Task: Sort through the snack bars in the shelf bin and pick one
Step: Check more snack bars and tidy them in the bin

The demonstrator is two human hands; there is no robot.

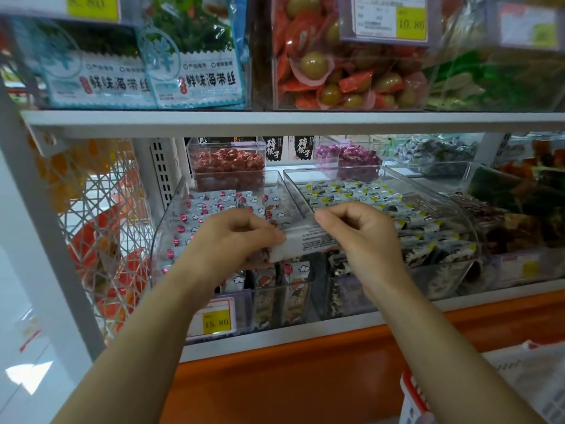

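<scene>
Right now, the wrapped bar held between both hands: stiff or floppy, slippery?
Probably stiff: the snack bar spans flat between left hand and right hand without sagging. Likely light, since fingertip pinches carry it. Its wrapper looks smooth, so maybe slippery.

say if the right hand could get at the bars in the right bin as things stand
Likely yes, once freed: the right hand pinches a bar with the left hand, but the right bin lies open just beyond it, its bars uncovered.
</scene>
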